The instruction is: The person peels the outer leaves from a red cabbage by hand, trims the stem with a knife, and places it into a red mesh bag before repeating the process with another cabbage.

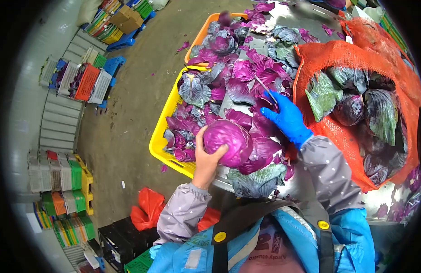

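My bare left hand point(207, 159) is wrapped round a trimmed red cabbage point(228, 143), its surface smooth and bright purple. It is held over the near corner of the yellow crate point(159, 136) and the table edge. In my right hand point(288, 117), gloved in blue, is a knife point(266, 88) with a thin blade pointing up and left, away from the cabbage. Loose purple cabbage leaves point(265, 136) lie beneath and between both hands. A large grey-green outer leaf point(257, 180) rests at the table's near edge.
An open orange mesh sack point(326, 54) of untrimmed red cabbages point(349, 110) stands on the right. An orange crate point(190, 53) of leaves adjoins the yellow one. Stacked crates point(60, 173) line the left wall; a red plastic bag point(147, 209) lies near a black crate point(122, 241).
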`<state>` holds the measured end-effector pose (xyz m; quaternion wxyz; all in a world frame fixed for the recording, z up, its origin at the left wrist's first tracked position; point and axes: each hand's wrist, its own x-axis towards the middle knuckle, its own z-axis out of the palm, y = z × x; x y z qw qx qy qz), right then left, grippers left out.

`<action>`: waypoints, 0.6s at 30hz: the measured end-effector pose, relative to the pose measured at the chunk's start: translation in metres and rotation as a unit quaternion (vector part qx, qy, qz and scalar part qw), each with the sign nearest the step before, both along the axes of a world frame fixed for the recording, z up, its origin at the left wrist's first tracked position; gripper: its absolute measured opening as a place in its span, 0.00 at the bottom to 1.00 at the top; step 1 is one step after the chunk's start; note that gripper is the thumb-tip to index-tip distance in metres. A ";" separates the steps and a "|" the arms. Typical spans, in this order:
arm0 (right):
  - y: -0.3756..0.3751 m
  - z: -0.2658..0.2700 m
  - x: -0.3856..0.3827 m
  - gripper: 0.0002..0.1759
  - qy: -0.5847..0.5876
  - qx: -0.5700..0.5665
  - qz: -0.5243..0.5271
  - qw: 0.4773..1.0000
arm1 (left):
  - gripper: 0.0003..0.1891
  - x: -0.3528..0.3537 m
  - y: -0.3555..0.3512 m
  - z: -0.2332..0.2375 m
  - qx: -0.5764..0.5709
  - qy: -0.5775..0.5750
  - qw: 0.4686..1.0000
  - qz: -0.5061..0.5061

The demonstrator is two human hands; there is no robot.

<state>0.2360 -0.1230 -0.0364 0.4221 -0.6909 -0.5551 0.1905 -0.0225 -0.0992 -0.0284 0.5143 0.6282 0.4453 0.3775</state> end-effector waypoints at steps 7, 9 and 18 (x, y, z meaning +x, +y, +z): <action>-0.043 0.054 -0.064 0.41 -0.054 -0.028 0.109 0.992 | 0.39 0.025 -0.012 0.017 -0.186 -0.222 0.954 0.081; -0.048 0.045 -0.065 0.37 0.018 -0.008 0.082 0.996 | 0.39 0.027 -0.015 0.015 -0.194 -0.218 0.952 0.093; -0.048 -0.006 -0.017 0.19 0.104 0.022 0.044 0.993 | 0.37 0.032 -0.022 0.012 -0.234 -0.250 0.938 0.056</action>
